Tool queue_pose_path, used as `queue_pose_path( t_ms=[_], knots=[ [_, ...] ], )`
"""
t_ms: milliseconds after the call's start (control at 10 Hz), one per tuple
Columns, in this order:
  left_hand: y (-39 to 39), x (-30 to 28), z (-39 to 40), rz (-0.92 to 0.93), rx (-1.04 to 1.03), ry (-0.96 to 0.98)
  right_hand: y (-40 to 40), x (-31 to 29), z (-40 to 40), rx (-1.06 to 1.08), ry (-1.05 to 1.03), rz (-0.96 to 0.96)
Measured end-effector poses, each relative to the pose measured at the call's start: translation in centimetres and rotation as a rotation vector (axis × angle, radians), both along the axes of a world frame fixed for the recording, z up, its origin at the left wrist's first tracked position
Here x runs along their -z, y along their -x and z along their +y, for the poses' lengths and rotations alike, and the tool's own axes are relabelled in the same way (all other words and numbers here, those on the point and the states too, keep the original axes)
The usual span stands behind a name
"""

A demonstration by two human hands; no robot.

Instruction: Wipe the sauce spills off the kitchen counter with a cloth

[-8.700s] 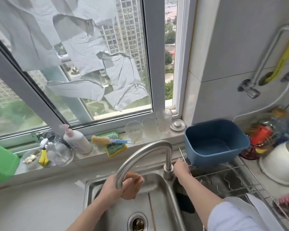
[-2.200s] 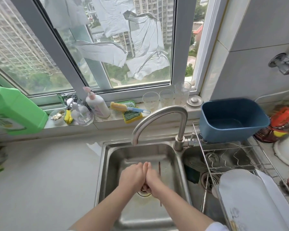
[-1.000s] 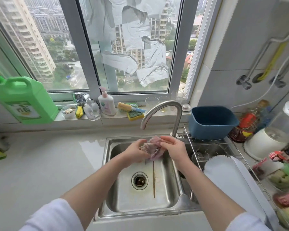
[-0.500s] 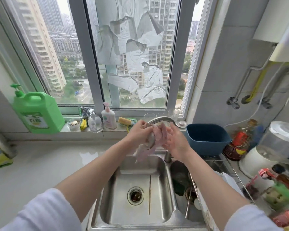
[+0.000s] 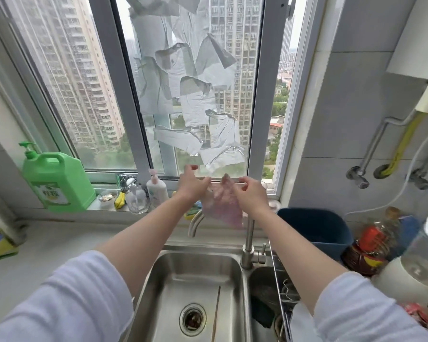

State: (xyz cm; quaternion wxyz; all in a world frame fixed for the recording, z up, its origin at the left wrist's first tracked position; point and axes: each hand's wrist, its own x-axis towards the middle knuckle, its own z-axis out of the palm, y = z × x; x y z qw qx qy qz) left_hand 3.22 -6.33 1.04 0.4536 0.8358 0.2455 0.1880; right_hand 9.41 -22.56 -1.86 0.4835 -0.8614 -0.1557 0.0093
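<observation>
Hands meet at the centre of the frame, raised in front of the window sill; my left hand (image 5: 192, 185) pinches the upper left corner of the pink cloth (image 5: 222, 203) between curled fingers and thumb, and my right hand (image 5: 250, 195) pinches its upper right edge the same way; the cloth hangs spread between them, blurred, draped over the arch of the faucet (image 5: 248, 234) and above the steel sink (image 5: 195, 287); I see the drain (image 5: 192, 319) in the lower middle, with a thin brown stick lying beside it; pale counter (image 5: 35, 245) runs along the left of the frame; on the sill at middle left stand a green detergent jug (image 5: 56, 181), a clear pump bottle (image 5: 135, 198) and a white pump bottle (image 5: 157, 192); a blue tub (image 5: 316, 229) sits just right of the faucet, with a wire rack (image 5: 281, 280) in front of it; bottles and a white appliance crowd the right edge, too blurred for me to tell apart; white sleeves fill both lower corners.
</observation>
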Motion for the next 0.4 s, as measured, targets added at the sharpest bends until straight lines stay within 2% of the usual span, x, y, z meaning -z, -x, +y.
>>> queue_pose_path(
  t_ms=[100,200,300,400],
  knots=[
    [0.2,2.0,-0.7,0.061,0.153,-0.259,-1.1,0.8,-1.6,-0.152,0.155,-0.176],
    [1.0,4.1,-1.3,0.126,0.273,-0.360,-1.0,2.0,-2.2,-0.391,0.202,-0.168],
    [1.8,4.8,-1.6,0.170,0.311,-0.385,-1.0,2.9,-1.8,-0.408,0.238,-0.135],
    [2.1,4.7,-1.3,0.149,0.320,-0.397,-1.3,2.4,-1.0,-0.318,0.164,-0.222]
  ],
)
